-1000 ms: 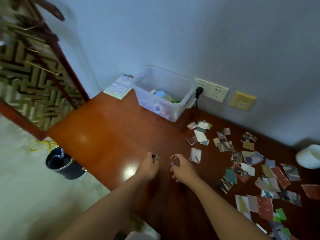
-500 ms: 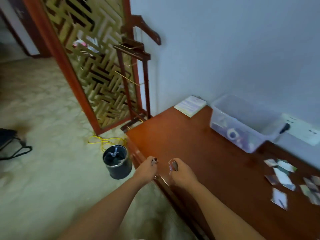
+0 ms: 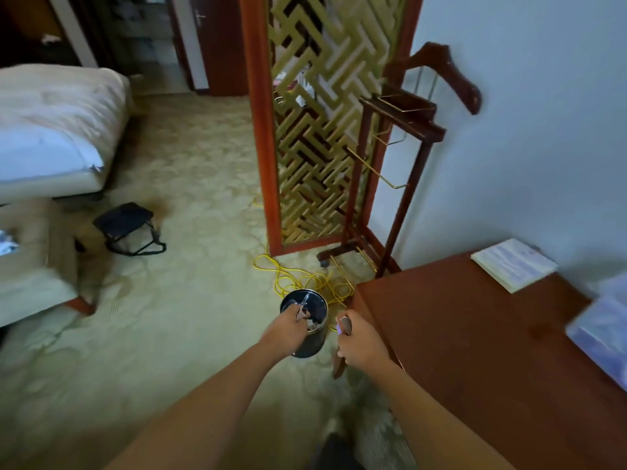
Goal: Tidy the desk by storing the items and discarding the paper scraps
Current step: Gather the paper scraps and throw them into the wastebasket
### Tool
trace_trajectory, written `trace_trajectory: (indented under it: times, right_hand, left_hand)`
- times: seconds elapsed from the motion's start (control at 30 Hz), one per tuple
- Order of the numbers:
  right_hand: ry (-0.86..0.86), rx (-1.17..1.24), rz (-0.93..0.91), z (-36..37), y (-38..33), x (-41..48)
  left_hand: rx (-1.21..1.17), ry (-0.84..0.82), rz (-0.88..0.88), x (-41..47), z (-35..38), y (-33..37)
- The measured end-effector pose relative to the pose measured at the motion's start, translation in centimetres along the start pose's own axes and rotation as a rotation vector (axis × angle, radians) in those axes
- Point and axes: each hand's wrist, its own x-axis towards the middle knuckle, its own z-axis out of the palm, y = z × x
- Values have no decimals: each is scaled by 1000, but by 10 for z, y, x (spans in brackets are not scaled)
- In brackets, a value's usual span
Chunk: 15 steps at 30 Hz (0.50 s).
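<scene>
Discard step | left hand (image 3: 286,329) pinched paper scrap (image 3: 303,313), bin (image 3: 312,346) directly below: release advised inside rim | right hand (image 3: 361,340) gripped second scrap (image 3: 345,325), bin left of grip: centring required first.

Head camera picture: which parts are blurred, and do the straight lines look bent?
In the head view, motion smears the clear box at the right edge and softens the bed at the left; the lattice screen is fairly sharp; the wide lens makes its frame and the valet stand lean; the left hand and right hand, each pinching a paper scrap, are only slightly soft.
</scene>
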Motion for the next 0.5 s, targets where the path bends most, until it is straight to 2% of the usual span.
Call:
trace_trajectory:
  times: [0.23,0.33,0.5]
  right_hand:
    - [-78,56,109,39,9,133]
    - [-66,131,158,44,-11,186]
    - [-64,276,349,39,-32,275]
  left_hand:
    - [-62,-81,-135,96,-25,-18]
    - [-41,-125,-174,159,-34,-23]
    - [40,-228,-240,267,-44,-28]
